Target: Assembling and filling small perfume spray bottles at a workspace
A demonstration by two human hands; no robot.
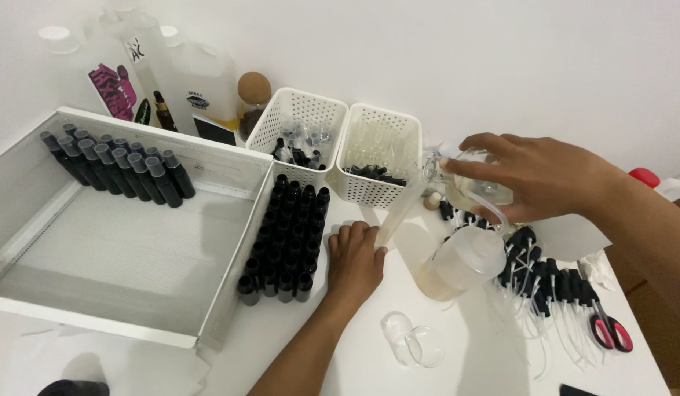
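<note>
The right hand (534,176), at the right of the frame, grips a clear glass jug (478,192) from above and tilts it over a translucent plastic beaker (457,262) holding pale liquid. The left hand (355,260) lies at the centre, palm down on the white desk (369,352), fingers loosely curled and holding nothing — it rests just beside a block of small open black bottles (285,238). Left of that block sits a large white tray (120,249) with a row of capped black bottles (120,163) at its upper left. Two white perforated baskets (340,139) stand behind the hands. At lower right lie black spray pumps (549,282) and red-handled scissors (608,328) — touching the pile's edge.
</note>
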